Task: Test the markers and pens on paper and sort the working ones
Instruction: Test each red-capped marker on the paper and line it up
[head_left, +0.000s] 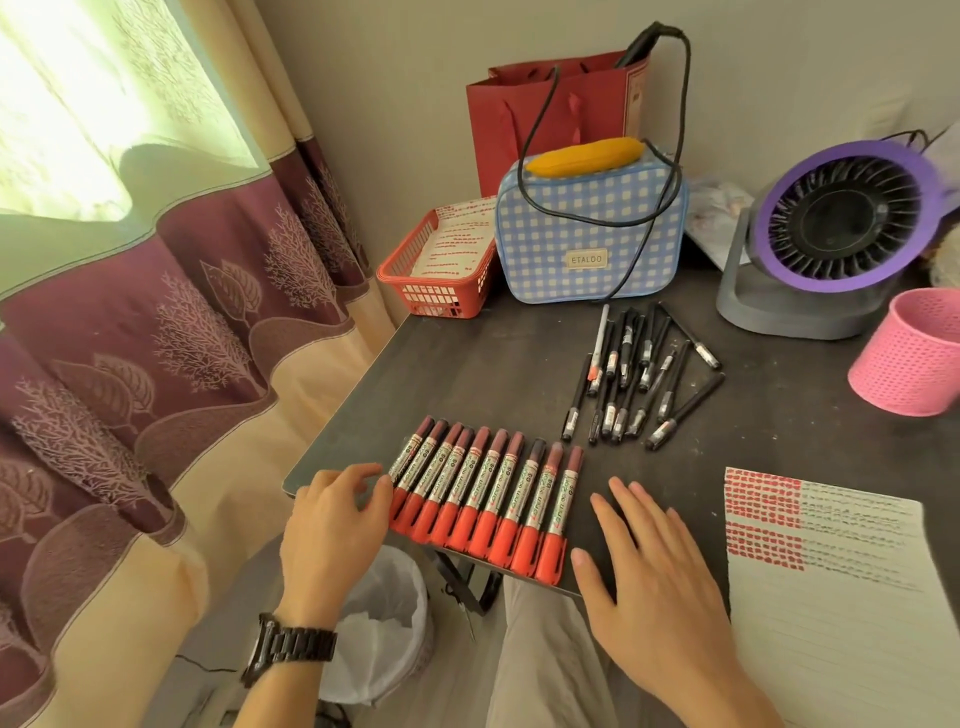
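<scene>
Down at the front-left corner of the dark table (493, 364), ten red markers (483, 493) lie side by side in a tidy slanted row. Their dark caps point away from the camera and the red ends sit at the table edge.

On my feed, the left hand (332, 525) is at the left end of the row. Its fingers are loosely curled, with the tips against the outermost marker, and it isn't wrapped round anything as far as I can see. The right hand (649, 577) lies flat, palm down, fingers straight and spread, on the table just right of the row. Its thumb is close to the last marker's red end, but I honestly can't tell if it touches.

Further back there's a loose bunch of black pens (634, 374), well apart from both hands. The sheet of paper (841, 623) is at the right edge, with blocks of red strokes and rows of thin dark ones near its top.

At the back are a red basket (436, 291) with another marked sheet in it, a blue checked bag (592, 234), a purple fan (831, 234) and a pink mesh cup (909, 358). There's a watch (291, 644) on the left wrist.
</scene>
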